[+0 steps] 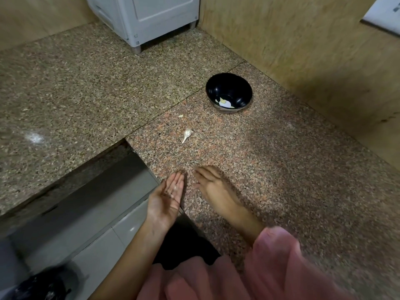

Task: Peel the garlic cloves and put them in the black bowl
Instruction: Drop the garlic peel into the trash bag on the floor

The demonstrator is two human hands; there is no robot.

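- The left hand [168, 194] is held flat and open, palm up, just past the front edge of the worktop [281, 169]. A few tiny white bits [174, 188], maybe garlic skin, lie on its fingers.
- The right hand [213, 185] is open too, palm down on the worktop beside the left one. It holds nothing and looks blurry.
- The black bowl [229, 94] sits near the back right corner of the worktop. Some pale peeled garlic [223, 102] is already in it.
- A garlic piece with a stem [187, 134] lies in the middle of the worktop, between the hands and the bowl. A small clove [181, 115] lies a bit farther back.
- I think the next job is to brush off the bits and pick up more garlic.
- To do it well, pinch one clove with the fingertips, pull the dry skin off, then drop the clean clove into the bowl.
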